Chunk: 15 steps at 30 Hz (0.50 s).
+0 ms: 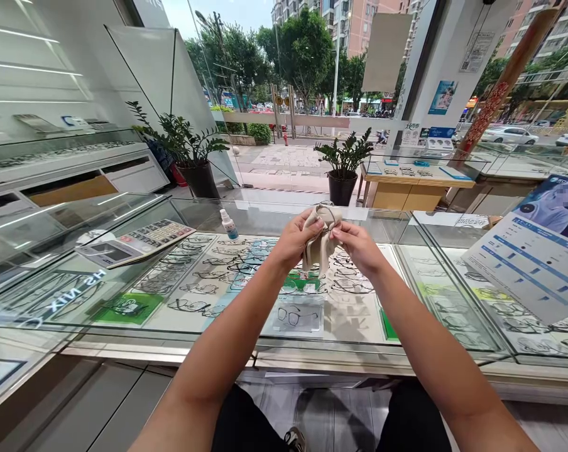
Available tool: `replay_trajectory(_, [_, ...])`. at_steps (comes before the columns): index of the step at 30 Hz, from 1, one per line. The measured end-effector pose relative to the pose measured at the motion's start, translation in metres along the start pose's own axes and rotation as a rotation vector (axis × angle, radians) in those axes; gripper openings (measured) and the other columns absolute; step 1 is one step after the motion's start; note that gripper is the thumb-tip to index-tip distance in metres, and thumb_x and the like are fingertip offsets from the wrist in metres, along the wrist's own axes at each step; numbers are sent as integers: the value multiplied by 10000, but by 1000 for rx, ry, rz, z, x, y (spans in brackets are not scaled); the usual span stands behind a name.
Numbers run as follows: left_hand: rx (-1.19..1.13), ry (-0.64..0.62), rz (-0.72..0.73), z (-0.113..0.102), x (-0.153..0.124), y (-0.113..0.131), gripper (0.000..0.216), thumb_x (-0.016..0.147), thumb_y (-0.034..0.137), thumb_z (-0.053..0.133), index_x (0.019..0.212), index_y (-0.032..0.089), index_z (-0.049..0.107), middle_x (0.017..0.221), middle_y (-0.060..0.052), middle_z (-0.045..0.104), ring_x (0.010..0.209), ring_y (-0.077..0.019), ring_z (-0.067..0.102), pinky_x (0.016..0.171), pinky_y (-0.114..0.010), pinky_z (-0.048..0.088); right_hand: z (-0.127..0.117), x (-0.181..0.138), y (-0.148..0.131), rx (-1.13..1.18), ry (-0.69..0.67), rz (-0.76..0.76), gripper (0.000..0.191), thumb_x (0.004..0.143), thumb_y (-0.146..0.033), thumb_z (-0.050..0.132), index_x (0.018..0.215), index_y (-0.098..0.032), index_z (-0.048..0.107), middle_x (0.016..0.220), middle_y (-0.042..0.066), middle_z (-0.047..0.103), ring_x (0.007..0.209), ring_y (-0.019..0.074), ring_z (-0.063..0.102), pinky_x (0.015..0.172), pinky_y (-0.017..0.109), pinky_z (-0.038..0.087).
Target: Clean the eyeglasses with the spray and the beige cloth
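Above the glass counter, both hands are closed around a beige cloth and a pair of eyeglasses. My left hand (pixel 299 235) grips the cloth (pixel 316 253), which drapes down between the hands. My right hand (pixel 352 243) pinches the eyeglasses (pixel 325 206) at their right side; a thin dark rim shows above the cloth. Much of the frame is hidden by the fabric and fingers. A small white spray bottle (pixel 228 225) with a blue label stands upright on the glass, left of my hands.
The glass display counter (pixel 284 344) holds rows of eyeglasses. A large calculator (pixel 137 243) lies at the left on top. At the right stands a blue and white leaflet (pixel 533 251). Beyond are potted plants (pixel 343 164) and a wooden display table (pixel 416 182).
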<state>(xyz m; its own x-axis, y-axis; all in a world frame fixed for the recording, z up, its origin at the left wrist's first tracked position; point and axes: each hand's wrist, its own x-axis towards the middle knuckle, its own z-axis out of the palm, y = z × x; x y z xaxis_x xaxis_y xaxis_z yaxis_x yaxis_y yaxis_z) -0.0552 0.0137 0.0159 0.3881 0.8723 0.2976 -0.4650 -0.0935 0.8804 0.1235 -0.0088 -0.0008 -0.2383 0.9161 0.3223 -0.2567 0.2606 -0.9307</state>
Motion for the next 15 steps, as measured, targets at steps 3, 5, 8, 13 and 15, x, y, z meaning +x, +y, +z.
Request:
replay_trajectory(3, [26, 16, 17, 1, 0, -2, 632, 602, 452, 1119, 1059, 165, 789, 871, -44, 805, 721, -155, 733, 707, -258, 611, 1, 0, 1, 15, -13, 13, 469, 743, -651, 944, 805, -227, 754, 855, 12, 666, 857, 190, 535, 866, 351, 446])
replay_trajectory(5, [53, 53, 44, 1, 0, -5, 616, 578, 458, 1123, 990, 159, 776, 839, -35, 794, 680, -139, 703, 671, -245, 588, 2, 0, 4, 7, -21, 15, 508, 733, -687, 947, 808, -223, 755, 849, 7, 669, 854, 185, 537, 866, 350, 442])
replay_trajectory(8, [97, 121, 106, 2, 1, -9, 602, 574, 530, 1110, 873, 152, 750, 758, -4, 743, 618, -105, 631, 610, -221, 529, 4, 0, 8, -20, -46, 11, 550, 735, -733, 936, 813, -221, 751, 843, 5, 676, 855, 186, 547, 874, 356, 450])
replay_trajectory(13, [113, 226, 141, 5, 3, -11, 693, 597, 748, 1028, 779, 159, 712, 656, 15, 663, 546, -92, 552, 539, -227, 457, 9, -2, 9, -52, -73, -26, 559, 774, -754, 905, 844, -222, 749, 884, 23, 689, 890, 203, 564, 893, 370, 475])
replay_trajectory(15, [98, 242, 138, 3, 5, -13, 716, 630, 806, 984, 760, 168, 686, 629, 16, 644, 529, -97, 538, 526, -239, 448, 11, -2, 7, -70, -59, -58, 548, 790, -750, 895, 834, -223, 751, 912, 27, 659, 903, 205, 557, 894, 369, 474])
